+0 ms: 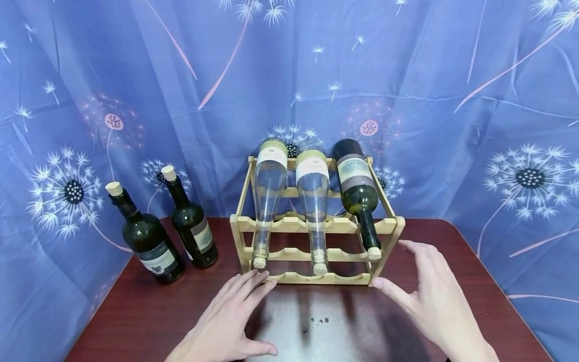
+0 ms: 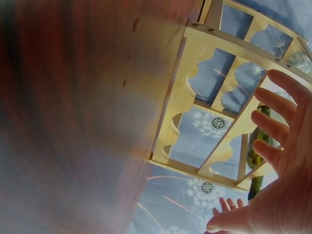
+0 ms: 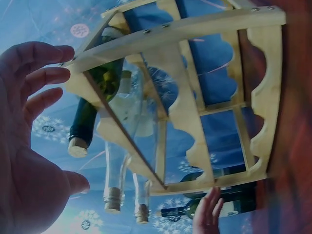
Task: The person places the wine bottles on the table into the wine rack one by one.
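A light wooden wine rack point(image 1: 289, 224) stands on the table. Across its top tier lie a clear bottle point(image 1: 270, 188) at left, a second clear bottle point(image 1: 313, 193) in the middle and a dark green wine bottle point(image 1: 355, 176) at right. All three are corked, their necks tilted down toward me. My left hand point(image 1: 228, 319) is spread in front of the rack's lower left, below the left bottle's cork. By the right front post is my right hand point(image 1: 436, 296), thumb and fingers apart. Neither hand holds anything; in the right wrist view the right fingertips point(image 3: 61, 52) are right at the rack's corner.
Two dark corked wine bottles stand upright left of the rack, one nearer the edge point(image 1: 151, 244) and one closer to the rack point(image 1: 193, 226). A blue dandelion-print curtain point(image 1: 289, 60) hangs behind the reddish-brown table point(image 1: 135, 322). Small dark marks point(image 1: 319, 321) spot the tabletop.
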### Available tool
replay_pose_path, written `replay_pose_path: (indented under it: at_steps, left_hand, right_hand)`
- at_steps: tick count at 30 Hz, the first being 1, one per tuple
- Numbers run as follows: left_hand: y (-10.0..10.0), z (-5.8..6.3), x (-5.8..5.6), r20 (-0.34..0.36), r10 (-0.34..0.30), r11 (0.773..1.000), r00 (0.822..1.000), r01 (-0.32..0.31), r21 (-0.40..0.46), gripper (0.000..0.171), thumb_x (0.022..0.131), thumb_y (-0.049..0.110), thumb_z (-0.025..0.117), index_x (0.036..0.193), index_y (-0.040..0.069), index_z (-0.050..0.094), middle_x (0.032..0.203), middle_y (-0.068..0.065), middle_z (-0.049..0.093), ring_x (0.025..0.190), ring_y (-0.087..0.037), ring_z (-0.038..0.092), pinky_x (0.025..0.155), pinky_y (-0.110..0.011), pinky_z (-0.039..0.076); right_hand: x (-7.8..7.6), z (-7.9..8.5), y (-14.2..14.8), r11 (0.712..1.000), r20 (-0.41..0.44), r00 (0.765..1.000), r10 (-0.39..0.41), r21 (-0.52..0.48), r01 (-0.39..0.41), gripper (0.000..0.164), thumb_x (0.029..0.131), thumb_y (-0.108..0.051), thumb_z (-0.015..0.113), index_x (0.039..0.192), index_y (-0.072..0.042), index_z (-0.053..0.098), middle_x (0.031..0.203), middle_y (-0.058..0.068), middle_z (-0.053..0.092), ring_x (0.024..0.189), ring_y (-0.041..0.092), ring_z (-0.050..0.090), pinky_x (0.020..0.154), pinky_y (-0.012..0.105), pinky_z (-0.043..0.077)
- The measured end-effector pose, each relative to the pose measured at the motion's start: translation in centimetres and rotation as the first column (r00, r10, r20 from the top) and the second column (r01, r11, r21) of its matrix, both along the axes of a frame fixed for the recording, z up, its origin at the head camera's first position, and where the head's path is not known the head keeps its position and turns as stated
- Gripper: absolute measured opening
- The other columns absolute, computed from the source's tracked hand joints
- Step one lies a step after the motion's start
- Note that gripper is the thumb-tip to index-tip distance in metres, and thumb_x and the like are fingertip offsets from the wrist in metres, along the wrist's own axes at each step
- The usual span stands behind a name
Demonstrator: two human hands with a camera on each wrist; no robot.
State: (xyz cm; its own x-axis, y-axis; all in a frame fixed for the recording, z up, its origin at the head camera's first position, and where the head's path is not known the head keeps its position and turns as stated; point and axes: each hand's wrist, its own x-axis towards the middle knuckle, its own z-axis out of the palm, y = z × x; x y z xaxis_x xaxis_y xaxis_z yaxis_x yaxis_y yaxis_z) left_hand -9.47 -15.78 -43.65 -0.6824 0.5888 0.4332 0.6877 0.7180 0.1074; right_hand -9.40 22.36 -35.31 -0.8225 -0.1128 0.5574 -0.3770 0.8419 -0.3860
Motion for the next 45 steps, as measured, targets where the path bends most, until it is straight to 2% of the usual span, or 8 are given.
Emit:
replay_pose_path:
  at_steps: [11,18,25,32,37,41,45]
  left_hand:
    - [0.0,0.3,-0.1,0.001,0.004,1.0,1.0,-0.004,0.016,0.111,0.061,0.085,0.059,0.151,0.025,0.032,0.152,0.001,0.031,0.138,-0.027,0.03,0.11,-0.045,0.021]
    - [0.0,0.3,-0.1,-0.01,0.003,0.999,1.0,-0.003,0.037,0.112,0.059,0.082,0.066,0.149,0.023,0.036,0.151,0.001,0.033,0.138,-0.026,0.03,0.11,-0.045,0.019]
    - [-0.2,0.0,-0.3,-0.029,0.019,0.999,0.999,-0.018,0.032,0.111,0.06,0.086,0.06,0.148,0.022,0.038,0.152,0.0,0.032,0.138,-0.024,0.029,0.111,-0.042,0.017]
    - [-0.4,-0.3,-0.2,-0.032,0.027,0.998,0.999,-0.025,0.051,0.111,0.058,0.081,0.067,0.146,0.019,0.042,0.152,-0.001,0.032,0.137,-0.025,0.031,0.11,-0.043,0.02]
    - [-0.7,-0.3,-0.2,-0.05,0.043,0.997,0.998,-0.04,0.065,0.108,0.059,0.083,0.064,0.142,0.015,0.048,0.15,-0.002,0.035,0.136,-0.027,0.033,0.11,-0.042,0.021]
    - [-1.0,-0.3,-0.3,-0.059,0.063,0.995,0.996,-0.059,0.081,0.108,0.059,0.083,0.064,0.142,0.017,0.047,0.149,-0.001,0.037,0.136,-0.027,0.034,0.109,-0.043,0.022]
    - [-1.2,-0.3,-0.3,-0.056,0.089,0.992,0.994,-0.084,0.095,0.108,0.058,0.082,0.066,0.145,0.021,0.043,0.148,0.001,0.037,0.135,-0.028,0.035,0.108,-0.045,0.024]
  right_hand:
    - [-0.5,-2.3,0.7,0.993,-0.026,0.995,0.095,0.07,-0.093,0.087,0.067,-0.053,0.082,0.135,-0.008,0.051,0.13,0.012,0.048,0.121,0.03,0.044,0.093,0.05,0.032]
    - [-0.7,-3.2,0.7,0.992,-0.028,0.996,0.09,0.092,-0.087,0.089,0.066,-0.057,0.08,0.136,-0.01,0.05,0.133,0.011,0.047,0.122,0.029,0.043,0.092,0.051,0.032]
    - [-1.0,-3.9,1.0,0.993,-0.045,0.996,0.08,0.093,-0.076,0.089,0.065,-0.057,0.08,0.134,-0.009,0.052,0.133,0.011,0.047,0.122,0.03,0.043,0.09,0.052,0.032]
    - [-1.2,-4.8,1.2,0.986,-0.059,0.991,0.12,0.119,-0.113,0.086,0.066,-0.058,0.08,0.133,-0.011,0.053,0.131,0.009,0.049,0.12,0.027,0.045,0.091,0.048,0.034]
    - [-1.5,-5.6,1.0,0.966,-0.091,0.972,0.217,0.163,-0.2,0.088,0.067,-0.059,0.078,0.137,-0.014,0.051,0.133,0.006,0.048,0.121,0.026,0.044,0.093,0.044,0.033]
    - [-1.8,-6.3,0.7,0.94,-0.124,0.946,0.301,0.205,-0.272,0.089,0.067,-0.061,0.076,0.136,-0.01,0.052,0.137,0.006,0.047,0.123,0.027,0.043,0.095,0.041,0.03]
    - [-1.9,-6.8,0.5,0.918,-0.112,0.93,0.351,0.24,-0.317,0.091,0.068,-0.064,0.074,0.136,-0.009,0.052,0.141,0.008,0.044,0.126,0.029,0.041,0.098,0.042,0.028]
